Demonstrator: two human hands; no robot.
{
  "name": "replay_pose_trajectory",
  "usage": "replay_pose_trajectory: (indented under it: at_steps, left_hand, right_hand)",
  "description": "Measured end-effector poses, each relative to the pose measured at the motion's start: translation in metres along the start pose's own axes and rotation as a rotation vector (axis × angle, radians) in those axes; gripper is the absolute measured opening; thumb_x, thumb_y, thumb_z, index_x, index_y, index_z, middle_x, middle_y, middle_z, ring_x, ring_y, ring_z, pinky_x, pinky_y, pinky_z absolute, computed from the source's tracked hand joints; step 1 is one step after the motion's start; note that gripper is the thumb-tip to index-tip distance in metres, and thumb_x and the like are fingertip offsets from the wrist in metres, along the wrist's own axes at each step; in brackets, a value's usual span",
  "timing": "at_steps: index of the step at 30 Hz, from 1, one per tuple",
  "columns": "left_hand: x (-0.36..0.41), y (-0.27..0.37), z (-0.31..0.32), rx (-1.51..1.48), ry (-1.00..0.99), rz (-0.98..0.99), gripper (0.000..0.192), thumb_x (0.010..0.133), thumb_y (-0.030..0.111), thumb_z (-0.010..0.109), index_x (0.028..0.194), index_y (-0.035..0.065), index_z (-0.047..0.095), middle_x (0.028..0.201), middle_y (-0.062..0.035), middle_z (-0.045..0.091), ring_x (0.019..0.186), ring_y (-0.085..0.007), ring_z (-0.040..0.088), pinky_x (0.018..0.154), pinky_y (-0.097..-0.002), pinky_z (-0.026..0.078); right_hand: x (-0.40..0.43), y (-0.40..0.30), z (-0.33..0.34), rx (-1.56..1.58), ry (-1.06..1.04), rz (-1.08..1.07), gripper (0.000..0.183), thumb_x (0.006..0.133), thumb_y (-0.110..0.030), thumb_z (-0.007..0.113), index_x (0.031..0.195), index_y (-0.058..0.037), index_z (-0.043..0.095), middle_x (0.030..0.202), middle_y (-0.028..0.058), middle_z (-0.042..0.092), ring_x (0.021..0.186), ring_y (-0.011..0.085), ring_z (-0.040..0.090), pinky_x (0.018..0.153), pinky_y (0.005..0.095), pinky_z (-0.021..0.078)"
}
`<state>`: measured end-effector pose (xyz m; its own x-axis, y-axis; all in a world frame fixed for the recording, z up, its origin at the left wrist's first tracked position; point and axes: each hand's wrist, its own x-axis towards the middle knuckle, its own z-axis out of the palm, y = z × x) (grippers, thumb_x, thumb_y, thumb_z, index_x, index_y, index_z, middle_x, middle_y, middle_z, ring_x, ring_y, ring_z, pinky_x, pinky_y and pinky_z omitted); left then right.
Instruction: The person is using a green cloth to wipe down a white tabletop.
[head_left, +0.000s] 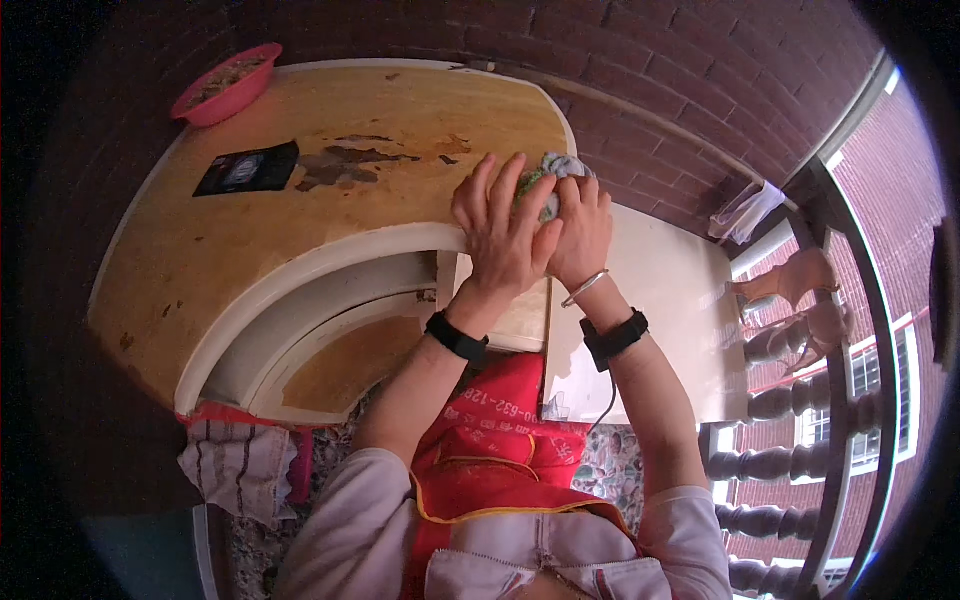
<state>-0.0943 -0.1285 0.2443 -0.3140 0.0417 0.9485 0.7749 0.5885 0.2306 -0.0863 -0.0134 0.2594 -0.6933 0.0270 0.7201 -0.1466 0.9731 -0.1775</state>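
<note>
A crumpled patterned cloth (564, 166) lies at the right end of a worn wooden desktop (405, 97), partly hidden by my hands. My right hand (585, 229) has its curled fingers around the bunched cloth. Beside it, my left hand (504, 217) is spread, fingers apart, with its thumb side against the cloth and the right hand; whether it grips any cloth cannot be told. To their left, a dark flat packet (251, 169) bearing writing lies near dark stained patches where the desktop surface has peeled.
A pink plastic bowl (229, 86) with brownish contents stands at the desk's back left corner. A pale panel surface (645, 315) adjoins on the right. Beyond it is a baluster railing (787, 401). A striped cloth (236, 469) hangs at lower left, and a brick wall stands behind.
</note>
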Motion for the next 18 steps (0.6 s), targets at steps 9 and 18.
replay_pose_trajectory:
  at_steps: [9, 18]
  left_hand:
    - [-0.001, -0.002, -0.002, 0.067, 0.009, -0.016, 0.041, 0.092, 0.036, 0.04, 0.12, 0.0095, 0.053, 0.133, -0.0156, 0.042, 0.125, -0.0391, 0.033, 0.099, -0.0539, 0.023]
    - [0.005, 0.001, -0.01, -0.014, 0.016, -0.046, 0.038, 0.09, 0.032, 0.042, 0.119, 0.011, 0.054, 0.134, -0.0151, 0.041, 0.126, -0.0375, 0.031, 0.1, -0.0534, 0.02]
  right_hand:
    - [-0.008, -0.002, -0.001, 0.031, 0.005, -0.02, 0.044, 0.073, -0.041, 0.062, 0.102, -0.0084, 0.055, 0.105, 0.0138, 0.051, 0.094, 0.0373, 0.049, 0.071, 0.0481, 0.0438]
    - [-0.003, -0.003, -0.003, 0.009, 0.006, 0.012, 0.041, 0.073, -0.04, 0.062, 0.098, -0.0082, 0.055, 0.105, 0.0137, 0.052, 0.094, 0.0377, 0.05, 0.07, 0.0481, 0.044]
